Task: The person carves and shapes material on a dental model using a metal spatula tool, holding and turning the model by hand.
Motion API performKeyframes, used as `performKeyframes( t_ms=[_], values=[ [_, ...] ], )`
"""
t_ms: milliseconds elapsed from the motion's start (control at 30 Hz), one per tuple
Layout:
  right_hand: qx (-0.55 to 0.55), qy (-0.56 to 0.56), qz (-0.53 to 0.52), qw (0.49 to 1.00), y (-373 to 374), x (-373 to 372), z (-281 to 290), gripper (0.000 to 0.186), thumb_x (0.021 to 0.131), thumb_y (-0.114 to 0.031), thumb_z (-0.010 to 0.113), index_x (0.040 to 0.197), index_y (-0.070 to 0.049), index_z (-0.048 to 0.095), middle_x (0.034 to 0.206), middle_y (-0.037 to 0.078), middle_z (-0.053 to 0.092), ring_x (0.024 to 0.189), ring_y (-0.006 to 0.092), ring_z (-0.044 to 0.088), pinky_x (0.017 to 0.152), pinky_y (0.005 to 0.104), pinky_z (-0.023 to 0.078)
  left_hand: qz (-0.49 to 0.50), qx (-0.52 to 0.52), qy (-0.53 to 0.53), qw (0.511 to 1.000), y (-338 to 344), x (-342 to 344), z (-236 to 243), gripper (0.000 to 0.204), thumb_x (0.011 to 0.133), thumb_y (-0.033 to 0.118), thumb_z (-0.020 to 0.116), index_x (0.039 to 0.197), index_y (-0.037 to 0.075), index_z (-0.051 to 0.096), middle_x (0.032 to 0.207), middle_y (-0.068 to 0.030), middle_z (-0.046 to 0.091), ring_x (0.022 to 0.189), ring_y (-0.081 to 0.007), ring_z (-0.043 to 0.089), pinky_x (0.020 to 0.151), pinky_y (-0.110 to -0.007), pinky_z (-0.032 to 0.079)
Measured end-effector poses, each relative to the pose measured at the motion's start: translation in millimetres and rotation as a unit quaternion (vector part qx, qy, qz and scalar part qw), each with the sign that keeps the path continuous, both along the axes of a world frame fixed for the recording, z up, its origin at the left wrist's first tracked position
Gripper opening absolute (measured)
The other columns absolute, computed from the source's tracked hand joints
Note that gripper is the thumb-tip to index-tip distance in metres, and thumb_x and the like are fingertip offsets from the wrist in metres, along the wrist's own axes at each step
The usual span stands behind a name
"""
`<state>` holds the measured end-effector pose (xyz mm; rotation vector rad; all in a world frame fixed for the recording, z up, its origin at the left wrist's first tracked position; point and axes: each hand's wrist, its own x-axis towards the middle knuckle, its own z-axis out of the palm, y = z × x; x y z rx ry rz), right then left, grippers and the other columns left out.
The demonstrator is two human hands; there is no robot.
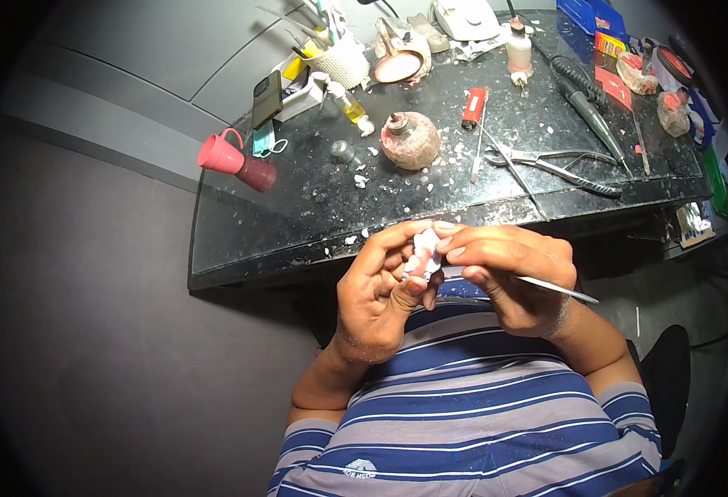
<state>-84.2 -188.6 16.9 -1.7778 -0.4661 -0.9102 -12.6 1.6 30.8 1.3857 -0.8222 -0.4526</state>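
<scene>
Small white-and-pink dental piece (422, 255) held up at the near edge of the black workbench (273, 236). Left hand (375, 298): fingers curled, thumb and fingertips closed around the piece. Right hand (517, 269): partly closed, fingertips at the piece's right side, gripping a slim metal tool (559, 289) whose end projects beyond the palm; working tip not discernible. On the bench beyond: round pink-crusted jar (411, 141), red lighter (474, 108), long-handled pliers (559, 168) and corded handpiece (592, 120). White fragments (360, 180) scattered across the surface.
</scene>
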Motion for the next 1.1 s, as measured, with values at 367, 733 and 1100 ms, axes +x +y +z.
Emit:
performKeyframes(
  t_ms=[367,733,1100],
  values=[
    [0.025,-0.008,0.021,0.999,-6,2,-2,0.015,0.084,0.000,0.075,0.099,0.003,0.072,0.095,0.016,0.074,0.092,0.0292,0.074,0.081,0.0356,0.059,0.021,0.004,-0.049,0.999,0,0,-4,0.051,0.101,0.019,0.060,0.141,-0.008,0.044,0.111,-0.0109,0.062,0.086,-0.0062,0.056,0.072,-0.020,0.050],
    [0.036,-0.005,0.018,0.999,-8,5,-6,0.013,0.086,-0.001,0.073,0.099,0.003,0.072,0.095,0.016,0.075,0.091,0.0291,0.075,0.081,0.0355,0.059,0.059,0.006,-0.050,0.997,0,0,-7,0.053,0.098,0.023,0.067,0.137,-0.008,0.048,0.111,-0.0135,0.062,0.084,-0.0109,0.059,0.070,-0.023,0.049],
    [0.270,-0.050,-0.059,0.960,-54,10,-14,0.035,0.104,-0.035,0.053,0.102,-0.001,0.048,0.084,0.018,0.067,0.069,0.0249,0.071,0.069,0.0369,0.061,0.117,-0.030,-0.121,0.985,-5,63,-27,0.056,0.089,-0.001,0.073,0.137,-0.004,0.044,0.101,-0.0113,0.060,0.082,-0.0125,0.061,0.070,-0.024,0.055]
  ],
)
